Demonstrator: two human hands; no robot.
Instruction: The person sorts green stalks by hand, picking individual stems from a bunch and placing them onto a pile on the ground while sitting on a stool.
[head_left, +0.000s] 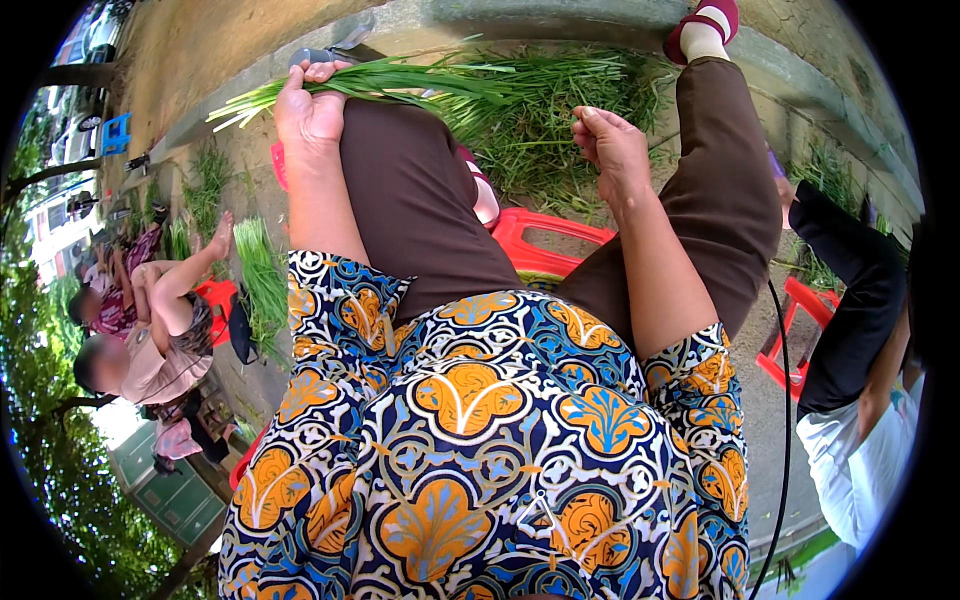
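Observation:
My left hand (312,105) is closed around a bunch of garlic chives (400,80) over my left knee. Their pale ends stick out to the left and the long green leaves reach to the right. My right hand (612,145) is raised above my other leg, apart from the bunch, its thumb and forefinger pinched together. Whatever sits at those fingertips is too small to make out. On the ground between my feet lies a large heap of loose green leaves and trimmings (560,130), beyond both hands.
A red plastic stool (530,240) shows between my legs. A concrete kerb (560,25) runs along the far side. To the left, people sit near upright bundles of greens (262,280). On the right, another person sits by a red stool (795,335); a black cable (785,430) hangs there.

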